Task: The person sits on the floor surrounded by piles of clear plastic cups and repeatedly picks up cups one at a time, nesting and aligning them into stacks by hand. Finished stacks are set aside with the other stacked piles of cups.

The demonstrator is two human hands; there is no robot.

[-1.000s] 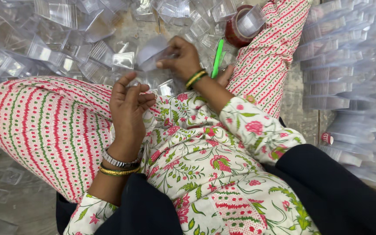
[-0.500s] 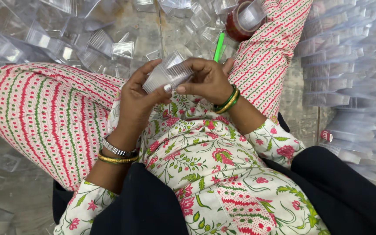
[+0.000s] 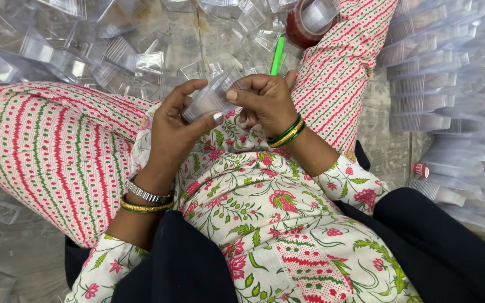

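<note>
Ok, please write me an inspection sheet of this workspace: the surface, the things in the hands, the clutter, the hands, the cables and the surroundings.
Surface: grey floor, seen between the person's striped knees.
Things in hand: one clear plastic cup, held between both hands above the lap.
Clutter: loose clear cups scattered on the floor ahead; a green pen-like stick; a red tape roll with a cup lying in it.
Hands: left hand grips the cup from below; right hand pinches its upper edge. Bangles on both wrists.
Cables: nothing seen.
Surroundings: nested stacks of clear cups lie in rows at the right; a small red-and-white cap beside them.
</note>
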